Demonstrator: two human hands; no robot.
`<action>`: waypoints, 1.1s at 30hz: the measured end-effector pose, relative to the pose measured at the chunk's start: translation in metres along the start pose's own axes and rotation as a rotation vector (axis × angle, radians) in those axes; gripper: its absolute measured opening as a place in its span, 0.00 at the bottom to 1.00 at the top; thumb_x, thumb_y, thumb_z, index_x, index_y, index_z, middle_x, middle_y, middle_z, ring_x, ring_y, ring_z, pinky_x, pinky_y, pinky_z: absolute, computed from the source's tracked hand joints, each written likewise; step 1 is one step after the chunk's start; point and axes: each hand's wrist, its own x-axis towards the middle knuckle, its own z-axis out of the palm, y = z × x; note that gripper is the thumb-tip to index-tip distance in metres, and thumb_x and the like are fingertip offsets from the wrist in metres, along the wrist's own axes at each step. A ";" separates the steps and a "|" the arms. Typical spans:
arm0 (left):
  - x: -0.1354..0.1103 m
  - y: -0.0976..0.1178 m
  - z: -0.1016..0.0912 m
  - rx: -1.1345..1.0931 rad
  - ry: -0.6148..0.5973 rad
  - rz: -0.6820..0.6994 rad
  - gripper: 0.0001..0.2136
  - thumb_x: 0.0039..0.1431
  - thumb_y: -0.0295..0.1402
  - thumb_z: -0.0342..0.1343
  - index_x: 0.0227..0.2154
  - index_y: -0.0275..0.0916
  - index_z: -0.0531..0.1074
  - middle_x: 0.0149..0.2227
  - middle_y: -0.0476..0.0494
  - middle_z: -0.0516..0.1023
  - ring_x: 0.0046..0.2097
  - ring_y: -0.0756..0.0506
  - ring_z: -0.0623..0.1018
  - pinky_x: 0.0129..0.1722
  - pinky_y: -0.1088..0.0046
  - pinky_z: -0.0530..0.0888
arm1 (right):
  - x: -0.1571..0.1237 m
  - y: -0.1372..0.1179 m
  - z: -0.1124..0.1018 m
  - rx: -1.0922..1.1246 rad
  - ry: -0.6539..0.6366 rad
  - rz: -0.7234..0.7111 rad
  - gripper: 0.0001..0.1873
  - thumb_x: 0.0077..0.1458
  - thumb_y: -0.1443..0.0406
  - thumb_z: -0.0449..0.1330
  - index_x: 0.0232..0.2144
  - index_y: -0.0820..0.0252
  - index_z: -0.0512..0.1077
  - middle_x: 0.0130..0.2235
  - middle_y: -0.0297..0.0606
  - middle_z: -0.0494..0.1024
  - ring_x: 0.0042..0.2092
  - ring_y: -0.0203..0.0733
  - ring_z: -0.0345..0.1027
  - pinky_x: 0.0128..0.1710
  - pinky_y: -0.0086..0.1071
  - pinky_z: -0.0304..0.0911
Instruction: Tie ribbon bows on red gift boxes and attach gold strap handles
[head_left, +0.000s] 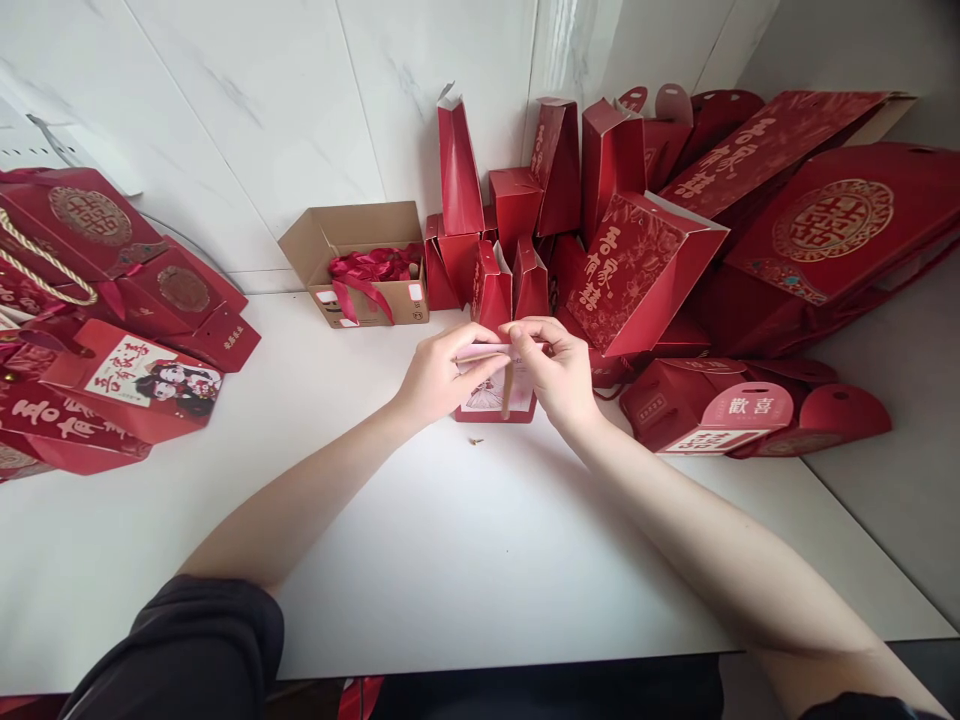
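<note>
Hands meet in the middle of the frame, above a white tabletop (450, 560). The left hand (439, 378) and the right hand (561, 378) both hold a small red box (491, 402). The box stands on the tabletop, right in the middle, and its front has a light picture on it. The fingers (480, 336) of both hands are closed on the top edge of the box and pinch it from each side. The fingertips of the two hands nearly touch over the top.

A tiny brown bit (474, 441) lies on the tabletop just below the box.

Behind the hands, at the top middle of the frame, many little red boxes (517, 210) stand close together against the white wall (262, 100). Some are tall and thin with open tops. To the left of them sits a brown cardboard box (307, 240) with red ribbons (371, 268) inside it.

At the upper right, big red bags (825, 230) with gold signs lean in a pile. Below them, at the right of the hands, lies a red box with a pink flap (739, 408).

At the left edge of the frame there is another heap of red boxes (142, 375). One shows a drawing of two people. A bag there has a cream rope handle (45, 262).
</note>
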 end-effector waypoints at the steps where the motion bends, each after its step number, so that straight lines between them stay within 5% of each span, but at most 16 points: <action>1: 0.000 -0.001 0.000 -0.017 0.007 -0.009 0.09 0.59 0.39 0.58 0.36 0.40 0.75 0.37 0.46 0.80 0.39 0.46 0.78 0.41 0.70 0.73 | 0.001 0.000 -0.001 -0.033 -0.017 -0.033 0.11 0.60 0.60 0.58 0.35 0.58 0.77 0.40 0.40 0.77 0.45 0.42 0.70 0.48 0.39 0.66; 5: 0.003 -0.004 -0.002 -0.061 0.006 -0.028 0.09 0.61 0.38 0.57 0.33 0.39 0.77 0.35 0.46 0.81 0.37 0.47 0.78 0.39 0.71 0.72 | 0.004 -0.012 -0.012 -0.243 0.092 -0.264 0.10 0.59 0.58 0.59 0.36 0.58 0.74 0.44 0.43 0.73 0.49 0.46 0.67 0.49 0.40 0.64; 8: 0.005 -0.007 -0.004 -0.051 0.044 -0.013 0.09 0.61 0.38 0.56 0.33 0.39 0.79 0.34 0.46 0.81 0.37 0.47 0.78 0.39 0.71 0.72 | 0.006 -0.029 -0.024 -0.344 0.063 -0.249 0.16 0.61 0.54 0.56 0.29 0.59 0.73 0.32 0.39 0.73 0.35 0.41 0.67 0.37 0.35 0.64; 11: 0.006 -0.009 -0.006 -0.011 0.083 0.001 0.11 0.62 0.39 0.55 0.33 0.40 0.80 0.34 0.46 0.81 0.36 0.47 0.78 0.37 0.71 0.72 | 0.011 -0.039 -0.033 -0.238 -0.316 0.172 0.26 0.61 0.49 0.53 0.22 0.61 0.72 0.17 0.34 0.68 0.20 0.34 0.58 0.22 0.30 0.56; 13: 0.007 -0.011 -0.007 0.020 0.089 0.001 0.12 0.62 0.40 0.55 0.32 0.40 0.80 0.33 0.46 0.81 0.36 0.47 0.78 0.37 0.71 0.72 | 0.015 -0.038 -0.035 0.011 -0.634 0.509 0.26 0.59 0.48 0.54 0.27 0.64 0.75 0.15 0.33 0.67 0.15 0.30 0.53 0.15 0.28 0.47; 15: 0.007 -0.011 -0.008 0.039 0.084 -0.003 0.14 0.62 0.42 0.54 0.31 0.40 0.80 0.32 0.46 0.81 0.35 0.46 0.78 0.36 0.71 0.72 | 0.018 -0.033 -0.034 0.293 -0.807 0.703 0.22 0.57 0.50 0.58 0.33 0.65 0.76 0.16 0.30 0.66 0.14 0.27 0.48 0.13 0.26 0.39; 18: 0.007 -0.012 -0.010 0.037 0.062 -0.011 0.14 0.62 0.44 0.54 0.33 0.41 0.80 0.32 0.47 0.81 0.34 0.47 0.77 0.35 0.71 0.71 | 0.021 -0.027 -0.033 0.552 -0.736 0.746 0.15 0.51 0.57 0.66 0.34 0.64 0.76 0.17 0.24 0.62 0.15 0.23 0.43 0.12 0.23 0.35; 21: 0.007 -0.013 -0.010 0.030 0.050 0.002 0.14 0.62 0.43 0.54 0.32 0.41 0.80 0.31 0.47 0.81 0.34 0.47 0.77 0.35 0.72 0.70 | 0.021 -0.023 -0.033 0.516 -0.641 0.749 0.15 0.49 0.57 0.67 0.32 0.65 0.76 0.18 0.27 0.66 0.15 0.23 0.47 0.11 0.22 0.38; 24: 0.007 -0.014 -0.008 0.030 0.075 0.021 0.13 0.62 0.42 0.55 0.31 0.40 0.80 0.31 0.46 0.80 0.34 0.47 0.77 0.35 0.72 0.70 | 0.020 -0.020 -0.032 0.419 -0.687 0.761 0.19 0.50 0.52 0.66 0.31 0.65 0.76 0.20 0.34 0.73 0.15 0.26 0.54 0.12 0.23 0.45; 27: 0.008 -0.015 -0.008 0.020 0.066 0.019 0.13 0.63 0.42 0.54 0.32 0.40 0.79 0.29 0.47 0.79 0.32 0.48 0.76 0.34 0.72 0.70 | 0.017 -0.015 -0.025 0.523 -0.706 0.759 0.21 0.50 0.51 0.66 0.24 0.64 0.72 0.20 0.30 0.69 0.16 0.24 0.51 0.13 0.22 0.45; 30: 0.008 -0.015 -0.010 0.043 0.039 0.005 0.14 0.64 0.42 0.52 0.32 0.40 0.78 0.28 0.48 0.77 0.31 0.48 0.74 0.32 0.72 0.69 | 0.013 -0.016 -0.019 0.620 -0.671 0.687 0.22 0.49 0.53 0.67 0.20 0.63 0.66 0.20 0.25 0.61 0.17 0.23 0.45 0.14 0.22 0.42; 33: 0.008 -0.015 -0.011 0.032 -0.028 -0.047 0.14 0.62 0.43 0.54 0.32 0.39 0.76 0.28 0.48 0.76 0.31 0.48 0.73 0.31 0.72 0.68 | 0.011 -0.024 -0.019 0.503 -0.547 0.471 0.19 0.52 0.53 0.65 0.23 0.61 0.66 0.22 0.26 0.62 0.19 0.25 0.48 0.16 0.24 0.44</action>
